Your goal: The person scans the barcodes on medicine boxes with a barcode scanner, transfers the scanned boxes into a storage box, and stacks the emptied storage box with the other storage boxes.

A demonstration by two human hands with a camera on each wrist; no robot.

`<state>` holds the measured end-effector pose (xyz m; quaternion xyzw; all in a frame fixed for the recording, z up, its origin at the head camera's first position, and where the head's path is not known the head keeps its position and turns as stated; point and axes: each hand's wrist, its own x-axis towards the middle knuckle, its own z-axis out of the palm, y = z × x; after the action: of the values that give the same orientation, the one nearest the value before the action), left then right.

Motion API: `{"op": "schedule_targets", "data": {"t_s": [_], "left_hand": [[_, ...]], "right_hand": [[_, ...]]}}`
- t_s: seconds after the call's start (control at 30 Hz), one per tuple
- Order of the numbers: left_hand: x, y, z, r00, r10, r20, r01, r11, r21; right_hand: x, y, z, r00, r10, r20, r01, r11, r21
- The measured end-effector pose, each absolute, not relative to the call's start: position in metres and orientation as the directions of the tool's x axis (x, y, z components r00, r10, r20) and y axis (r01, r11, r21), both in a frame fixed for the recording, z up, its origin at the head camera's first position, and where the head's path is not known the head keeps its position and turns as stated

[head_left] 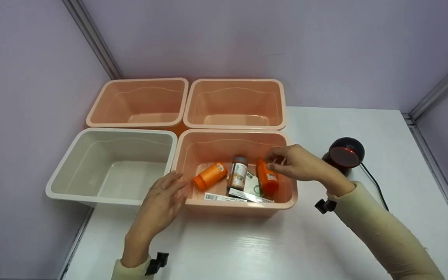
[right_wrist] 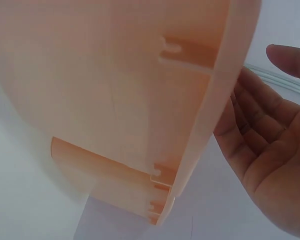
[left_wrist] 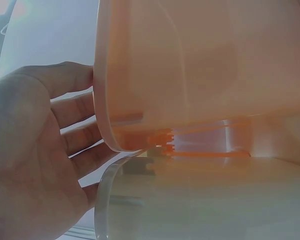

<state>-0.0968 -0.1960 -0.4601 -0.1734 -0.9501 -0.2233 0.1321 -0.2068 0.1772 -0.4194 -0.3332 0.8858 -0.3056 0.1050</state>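
In the head view, the front right peach bin (head_left: 231,134) holds several items. An orange bottle (head_left: 211,175) lies tilted at the left, a brown bottle (head_left: 238,174) with white label and grey cap in the middle, and another orange bottle (head_left: 266,179) at the right. My right hand (head_left: 300,162) reaches over the right rim, bent fingers and thumb close to that right bottle's upper end. In the right wrist view, thumb and fingers stand apart, partly behind the rim. My left hand (head_left: 163,204) rests at the bin's front left corner, fingers extended against the rim (left_wrist: 101,100).
Thin white packets with barcodes (head_left: 224,197) lie along the bin's front wall. A grey-white bin (head_left: 111,200) stands left, with two peach bins (head_left: 138,124) behind. On the white table (head_left: 383,128), a black scanner-like device (head_left: 344,153) glows red, its cable trailing forward.
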Motion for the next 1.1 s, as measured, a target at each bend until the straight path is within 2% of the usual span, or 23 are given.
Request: {"op": "schedule_targets", "data": {"t_s": [0.43,0.83,1.1], "left_hand": [[-0.096,-0.196,-0.458,-0.94,0.233,0.25,0.313,0.881,0.356],[-0.095,-0.195,-0.458,-0.939,0.232,0.253,0.313,0.882,0.354],[-0.094,-0.195,-0.458,-0.948,0.217,0.233,0.295,0.873,0.388]], "right_hand": [[-0.207,0.162,-0.419,-0.698,-0.716,-0.025,-0.565,0.571,-0.596],[-0.21,0.148,-0.42,-0.638,-0.765,-0.09,-0.569,0.546,-0.615],[-0.215,0.138,-0.416,-0.62,-0.779,-0.099,-0.587,0.543,-0.6]]}}
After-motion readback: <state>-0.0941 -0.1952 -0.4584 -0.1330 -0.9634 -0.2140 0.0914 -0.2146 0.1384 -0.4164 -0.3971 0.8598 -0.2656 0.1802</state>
